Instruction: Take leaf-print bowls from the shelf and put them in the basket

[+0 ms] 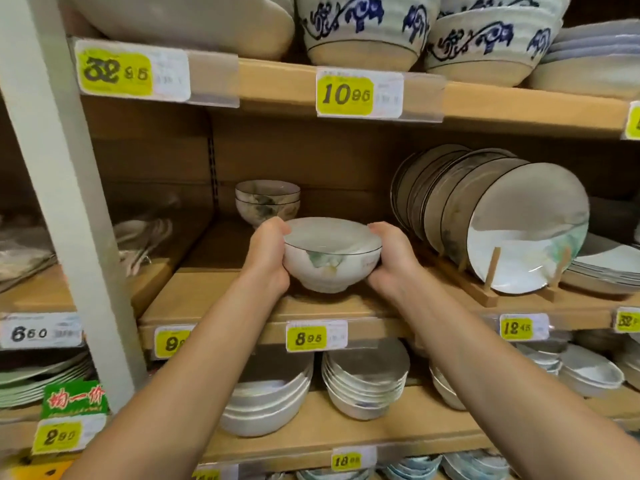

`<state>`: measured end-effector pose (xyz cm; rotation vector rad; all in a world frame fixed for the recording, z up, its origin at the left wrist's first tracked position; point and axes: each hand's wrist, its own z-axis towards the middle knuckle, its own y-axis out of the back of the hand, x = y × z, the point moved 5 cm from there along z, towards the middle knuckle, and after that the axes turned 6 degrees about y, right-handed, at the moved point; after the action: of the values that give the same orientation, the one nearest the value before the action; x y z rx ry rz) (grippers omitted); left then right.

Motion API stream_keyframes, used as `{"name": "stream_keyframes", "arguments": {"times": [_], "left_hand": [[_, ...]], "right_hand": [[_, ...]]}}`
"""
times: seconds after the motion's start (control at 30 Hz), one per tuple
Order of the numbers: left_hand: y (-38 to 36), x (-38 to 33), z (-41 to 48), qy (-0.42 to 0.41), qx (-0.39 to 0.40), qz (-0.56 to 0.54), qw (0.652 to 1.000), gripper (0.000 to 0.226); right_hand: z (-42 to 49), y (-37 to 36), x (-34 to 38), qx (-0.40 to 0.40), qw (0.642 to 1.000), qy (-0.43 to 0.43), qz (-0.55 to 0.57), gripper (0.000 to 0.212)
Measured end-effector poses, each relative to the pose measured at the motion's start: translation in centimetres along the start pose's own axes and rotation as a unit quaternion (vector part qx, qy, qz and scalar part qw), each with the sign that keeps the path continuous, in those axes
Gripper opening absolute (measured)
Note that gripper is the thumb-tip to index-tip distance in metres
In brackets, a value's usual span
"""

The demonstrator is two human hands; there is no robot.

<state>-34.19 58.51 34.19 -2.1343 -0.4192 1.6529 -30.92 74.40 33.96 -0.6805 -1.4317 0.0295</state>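
Held a leaf-print bowl (330,258) at the centre of the frame, low over the front part of the middle shelf (214,306). Could not tell whether lifted clear of the board or touching it. Cupped it from both sides: left hand (268,258) curled round the left wall, right hand (393,261) curled round the right wall, thumbs hooked up near the rim, palms pressed to the glaze.

Kept upright, mouth facing up and tipped slightly toward the camera, foot down. Being round, offered no true long axis, only the vertical one from foot to rim. Showed its green leaf print on the near wall.

Called, by judgement, for a level draw toward the lower edge of the frame, away from the stack of two matching bowls (266,202) just behind at upper left and well off the racked plates (519,230) at the right. Needed even squeeze from both palms against a probably slick glaze. Showed no basket anywhere in the frame.
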Motion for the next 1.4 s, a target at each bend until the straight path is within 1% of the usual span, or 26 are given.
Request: {"name": "stream_keyframes", "arguments": {"times": [0.07,0.17,0.23,0.37,0.47,0.53,0.6,0.63,0.67,0.7,0.73,0.77,0.8,0.83,0.87,0.93,1.0,1.1,1.17,1.2,1.27,1.3,1.33,1.4], "left_hand": [[-0.2,0.0,1.3,0.004,-0.013,0.025,1.000,0.021],[-0.2,0.3,3.1,-0.003,-0.028,0.054,0.998,0.034],[0.2,0.7,3.9,-0.006,-0.048,0.063,0.997,0.038],[0.9,0.9,5.0,-0.006,-0.091,0.057,0.994,0.036],[1.2,0.9,5.0,-0.021,-0.082,0.074,0.994,0.034],[1.5,0.5,5.1,-0.015,-0.060,0.085,0.994,0.028],[1.3,-0.6,5.8,-0.009,-0.048,0.089,0.995,0.023],[1.2,-1.3,6.4,-0.007,-0.052,0.098,0.994,0.022],[1.0,-2.0,7.0,-0.003,-0.061,0.110,0.992,0.020],[0.9,-2.4,7.4,0.008,-0.066,0.120,0.991,0.018],[0.7,-2.4,7.7,0.027,-0.058,0.125,0.990,0.017],[0.4,-2.2,7.9,0.044,-0.036,0.136,0.989,0.017],[0.0,-2.0,8.0,0.054,-0.004,0.151,0.987,0.019],[-0.3,-1.6,7.9,0.058,0.030,0.164,0.984,0.023],[-0.3,-1.3,7.8,0.058,0.053,0.173,0.982,0.030],[0.0,-1.0,7.8,0.049,0.059,0.161,0.984,0.042],[0.6,-1.1,7.6,0.029,0.031,0.135,0.990,0.045],[0.9,-1.3,7.4,0.018,0.008,0.137,0.990,0.043],[0.6,-1.5,6.8,0.027,-0.001,0.164,0.986,0.046],[0.5,-1.6,6.6,0.031,-0.006,0.180,0.983,0.046],[0.4,-1.6,6.4,0.036,-0.001,0.186,0.982,0.043],[0.4,-1.5,6.4,0.036,0.006,0.174,0.984,0.041],[0.5,-1.3,6.5,0.035,0.012,0.158,0.987,0.039],[0.6,-0.8,6.7,0.028,0.004,0.133,0.991,0.038]], "right_hand": [[1.6,-0.1,-0.4,-0.007,1.000,-0.016,0.001,0.030],[3.5,-0.2,-1.2,-0.002,0.999,-0.033,0.016,0.022],[4.4,-0.3,-1.5,0.011,0.999,-0.039,0.007,0.023],[5.1,-0.5,-1.9,0.037,0.998,-0.055,-0.002,0.031],[5.4,-0.3,-2.0,0.056,0.997,-0.052,-0.023,0.036],[5.1,0.0,-1.5,0.044,0.997,-0.037,-0.045,0.026],[4.3,0.9,-0.6,-0.012,0.998,-0.011,-0.065,0.010],[3.8,1.4,-0.4,-0.032,0.996,0.008,-0.079,0.009],[3.2,1.6,-0.6,-0.031,0.994,0.027,-0.097,0.022],[2.4,1.4,-1.0,-0.014,0.993,0.038,-0.111,0.043],[1.8,1.0,-1.7,0.009,0.992,0.040,-0.120,0.059],[1.2,0.4,-2.3,0.023,0.991,0.039,-0.127,0.070],[1.2,0.0,-2.9,0.025,0.989,0.041,-0.140,0.076],[1.4,-0.2,-3.1,0.017,0.986,0.046,-0.158,0.077],[1.8,-0.2,-3.0,0.004,0.983,0.051,-0.175,0.074],[2.8,0.0,-2.3,-0.015,0.985,0.034,-0.168,0.059],[3.5,0.3,-1.7,0.010,0.992,-0.015,-0.127,0.046],[4.3,0.5,-0.6,0.077,0.991,-0.061,-0.092,0.038],[4.6,0.8,-0.2,0.077,0.992,-0.066,-0.079,0.031],[4.6,1.2,-0.4,0.064,0.993,-0.057,-0.076,0.030],[3.9,1.8,-1.3,0.041,0.995,-0.027,-0.083,0.040],[3.5,1.8,-2.0,0.042,0.995,-0.013,-0.092,0.045],[3.0,1.6,-2.6,0.051,0.994,-0.006,-0.101,0.045],[3.0,1.0,-2.9,0.058,0.994,-0.010,-0.091,0.034]]}}
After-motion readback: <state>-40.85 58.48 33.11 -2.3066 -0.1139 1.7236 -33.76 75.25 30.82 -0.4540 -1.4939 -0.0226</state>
